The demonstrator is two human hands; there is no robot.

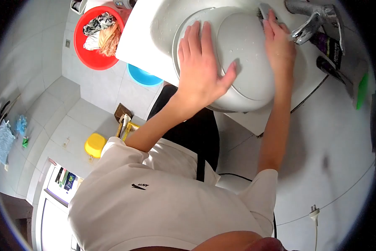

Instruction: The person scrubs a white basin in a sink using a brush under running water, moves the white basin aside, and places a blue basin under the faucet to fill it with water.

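Observation:
A light grey round basin (248, 54), apparently bottom up and dotted with water drops, rests in the white sink (150, 31). My left hand (200, 69) lies flat against the basin's left side, fingers stretched out and thumb apart. At the far right side of the basin, my right hand (277, 44) is closed around a small grey scrubbing brush (263, 11). Dark bristles show beside the basin's wall; my fingers partly cover the brush. The chrome faucet (311, 25) is just right of my right hand.
A red basin (80, 46) holding cloths and a blue basin (144, 76) stand on the floor at left. Dark bottles (328, 46) are beside the faucet. A yellow container (95, 145) is at lower left. A white plug (314, 213) hangs at lower right.

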